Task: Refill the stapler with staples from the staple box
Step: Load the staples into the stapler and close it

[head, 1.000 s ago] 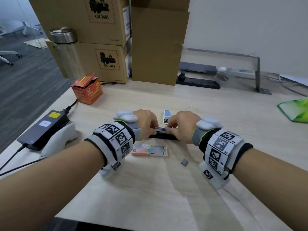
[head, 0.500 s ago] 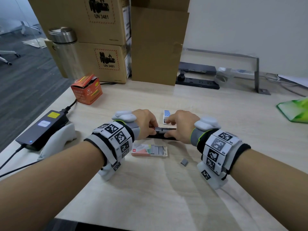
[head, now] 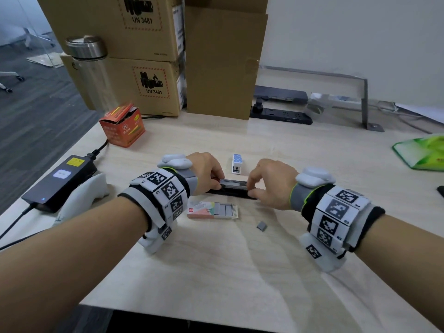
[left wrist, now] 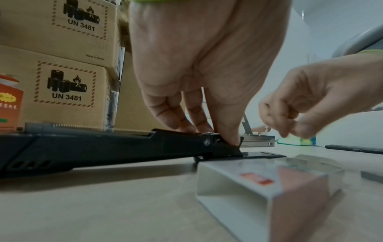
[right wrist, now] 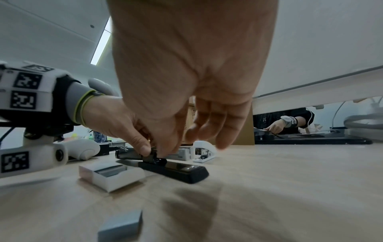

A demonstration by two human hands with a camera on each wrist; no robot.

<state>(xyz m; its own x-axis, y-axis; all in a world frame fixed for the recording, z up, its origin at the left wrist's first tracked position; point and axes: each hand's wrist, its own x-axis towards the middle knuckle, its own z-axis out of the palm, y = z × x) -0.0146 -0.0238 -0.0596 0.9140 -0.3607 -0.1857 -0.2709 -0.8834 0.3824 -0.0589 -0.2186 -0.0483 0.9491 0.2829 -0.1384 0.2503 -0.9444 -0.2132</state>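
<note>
- Stapler [head: 230,192], black and opened out flat, lies on the desk [head: 240,272] between the two hands, its silver staple channel [head: 234,183] facing up.
- Left hand [head: 204,173] presses down on the stapler's hinge end; in the left wrist view its fingertips [left wrist: 228,135] are curled onto the black body by the pivot, so this grip holds the stapler.
- Right hand [head: 271,183] is at the other end of the channel, thumb and forefinger brought narrowly together at the metal; whether they pinch a strip of staples or only the channel cannot be told. Its other fingers [right wrist: 215,124] hang loosely curled above the desk.
- Staple box [head: 212,210] lies just in front of the stapler, nearer the person, with its tray slid partly out and grey staple strips showing.
- One short loose block of staples [head: 262,225] lies on the desk to the right of the box, apart from it.
- Small blue-and-white mini stapler [head: 237,163] stands just behind the black one.
- Farther left are an orange carton [head: 122,129], a black power adapter [head: 60,181] with its cable, and a white handheld device [head: 81,200].
- Cardboard boxes [head: 144,85] marked UN 3481 are stacked at the back left, with a steel-lidded bottle [head: 90,68] in front of them.
- Black power strip [head: 281,115] lies at the back, and a green packet [head: 422,152] is at the right edge.
</note>
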